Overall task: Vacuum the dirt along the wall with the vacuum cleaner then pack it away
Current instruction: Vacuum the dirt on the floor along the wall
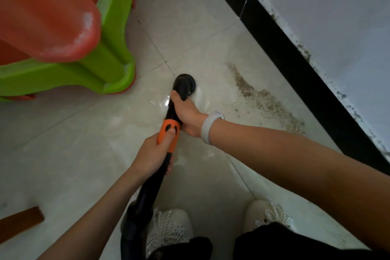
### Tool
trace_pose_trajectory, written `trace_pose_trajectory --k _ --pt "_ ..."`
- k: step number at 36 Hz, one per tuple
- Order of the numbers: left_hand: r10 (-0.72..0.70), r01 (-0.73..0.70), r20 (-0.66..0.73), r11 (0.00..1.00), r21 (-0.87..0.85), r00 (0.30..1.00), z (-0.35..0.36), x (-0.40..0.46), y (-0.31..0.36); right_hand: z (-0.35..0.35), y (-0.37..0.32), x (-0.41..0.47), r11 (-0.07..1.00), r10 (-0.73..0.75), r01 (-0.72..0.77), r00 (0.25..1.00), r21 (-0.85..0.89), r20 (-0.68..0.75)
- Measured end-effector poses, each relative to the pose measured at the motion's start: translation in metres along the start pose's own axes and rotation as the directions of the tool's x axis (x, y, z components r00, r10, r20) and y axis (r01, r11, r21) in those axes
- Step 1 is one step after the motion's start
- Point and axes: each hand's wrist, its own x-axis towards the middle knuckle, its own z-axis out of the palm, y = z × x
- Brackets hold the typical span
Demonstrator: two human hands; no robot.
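A black vacuum cleaner wand (147, 188) with an orange collar (168, 135) runs from my feet out over the pale tiled floor. Its round black brush nozzle (185, 84) sits just above or on the tile, left of the dirt. My left hand (154, 152) grips the wand at the orange collar, thumb on top. My right hand (186, 114) grips the black tube just behind the nozzle; a white band is on that wrist. A streak of brown dirt (268, 101) lies along the black skirting (295, 63) of the white wall (337, 17).
Stacked orange and green plastic stools (69, 48) stand at the upper left, close to the nozzle. A brown wooden piece (21, 224) lies at the lower left. My two white shoes (168, 232) are at the bottom.
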Motion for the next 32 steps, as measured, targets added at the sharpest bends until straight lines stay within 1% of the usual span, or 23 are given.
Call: trace_pose_trajectory --k 2,5,7,13,17,21,24,28,32 --pt "0.006 -0.008 0.068 0.999 0.043 0.998 0.008 -0.006 -0.002 -0.014 0.012 -0.01 0.997 0.014 -0.013 1.0 0.07 -0.019" --pt "-0.005 -0.006 0.154 0.998 0.068 0.988 0.024 -0.011 -0.002 -0.04 0.033 -0.015 0.979 0.048 -0.025 0.993 0.205 -0.111" --pt "-0.002 -0.017 0.198 0.995 0.095 0.98 0.035 -0.013 0.001 -0.057 0.04 -0.019 0.965 0.086 -0.041 0.982 0.261 -0.165" --pt "-0.039 -0.005 0.321 0.991 0.136 0.946 0.056 -0.015 0.011 -0.093 0.054 -0.033 0.918 0.175 -0.069 0.954 0.389 -0.244" --pt "-0.047 -0.026 0.387 0.983 0.181 0.921 0.061 -0.018 0.012 -0.107 0.066 -0.038 0.904 0.2 -0.077 0.946 0.422 -0.256" --pt "-0.05 -0.021 0.362 0.982 0.189 0.931 0.059 -0.017 0.015 -0.108 0.063 -0.036 0.921 0.178 -0.071 0.952 0.383 -0.25" --pt "-0.055 -0.013 0.349 0.982 0.19 0.936 0.052 -0.016 0.014 -0.099 0.057 -0.037 0.92 0.176 -0.077 0.957 0.385 -0.229" --pt "-0.066 -0.002 0.339 0.981 0.196 0.938 0.043 -0.021 0.008 -0.084 0.061 -0.04 0.899 0.175 -0.096 0.973 0.428 -0.148" --pt "-0.05 -0.008 0.252 0.975 0.223 0.966 0.035 -0.032 -0.002 -0.066 0.065 -0.045 0.888 0.161 -0.108 0.983 0.447 -0.083"
